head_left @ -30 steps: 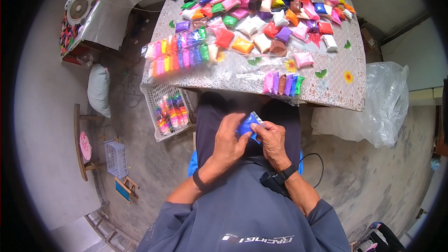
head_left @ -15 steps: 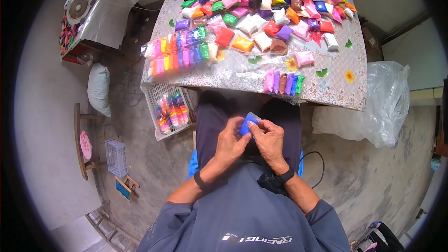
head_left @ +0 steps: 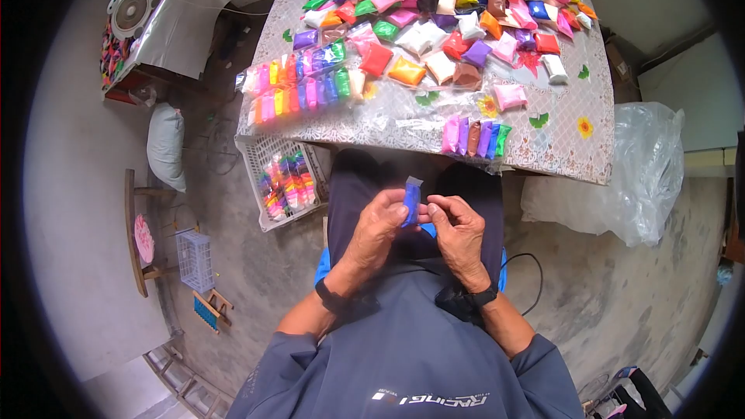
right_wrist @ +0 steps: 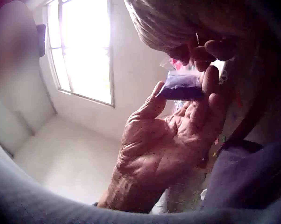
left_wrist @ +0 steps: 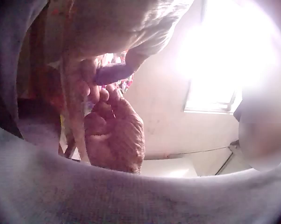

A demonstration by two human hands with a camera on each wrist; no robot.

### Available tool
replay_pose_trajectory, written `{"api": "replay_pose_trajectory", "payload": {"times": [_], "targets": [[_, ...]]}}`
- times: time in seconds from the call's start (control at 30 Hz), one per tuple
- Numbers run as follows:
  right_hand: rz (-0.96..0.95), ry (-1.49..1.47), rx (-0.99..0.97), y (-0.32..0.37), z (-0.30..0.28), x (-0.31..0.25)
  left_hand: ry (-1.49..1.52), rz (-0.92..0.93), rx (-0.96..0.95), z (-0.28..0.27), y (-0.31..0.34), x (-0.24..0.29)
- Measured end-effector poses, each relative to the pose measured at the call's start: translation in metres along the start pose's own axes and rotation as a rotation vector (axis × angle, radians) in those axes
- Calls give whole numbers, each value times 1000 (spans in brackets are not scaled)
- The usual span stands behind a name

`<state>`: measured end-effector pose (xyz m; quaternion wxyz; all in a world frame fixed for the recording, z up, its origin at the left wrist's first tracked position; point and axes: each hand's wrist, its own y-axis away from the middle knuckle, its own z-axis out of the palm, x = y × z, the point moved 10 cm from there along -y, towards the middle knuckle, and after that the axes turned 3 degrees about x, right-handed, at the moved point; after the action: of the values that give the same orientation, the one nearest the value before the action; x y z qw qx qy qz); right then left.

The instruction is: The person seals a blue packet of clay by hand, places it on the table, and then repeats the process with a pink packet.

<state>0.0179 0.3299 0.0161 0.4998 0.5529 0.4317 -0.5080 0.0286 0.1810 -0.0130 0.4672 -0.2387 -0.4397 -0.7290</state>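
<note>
Above the lap, the left hand pinches a narrow blue packet between thumb and fingers, its clear end pointing toward the table. The right hand is just to the right, thumb and fingertips bent together close to the packet; whether they touch it is unclear. In the right wrist view the packet lies between the thumb and fingers of the left hand, beside the right hand's fingertips. The left wrist view shows both hands close together, the packet mostly hidden.
Many coloured packets cover the patterned table. Near its front edge lies a row of narrow packets; filled clear bags lie at the left. A white crate holds more bags below. Clear plastic sheeting hangs at the right.
The blue packet has gone from a wider, slanted shape to a narrow, more upright one held in the left hand. The right hand has shifted slightly right, away from it.
</note>
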Motion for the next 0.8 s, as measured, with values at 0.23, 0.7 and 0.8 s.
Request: {"api": "replay_pose_trajectory", "payload": {"times": [0.23,0.7,0.8], "targets": [[-79,80,-80,-18,-13,-15,-37,-171,-112,9,5,-10],[301,-72,-448,-11,10,15,-418,-206,-63,8,16,-13],[284,-69,-438,-11,9,18,-509,-163,-44,7,15,-10]]}}
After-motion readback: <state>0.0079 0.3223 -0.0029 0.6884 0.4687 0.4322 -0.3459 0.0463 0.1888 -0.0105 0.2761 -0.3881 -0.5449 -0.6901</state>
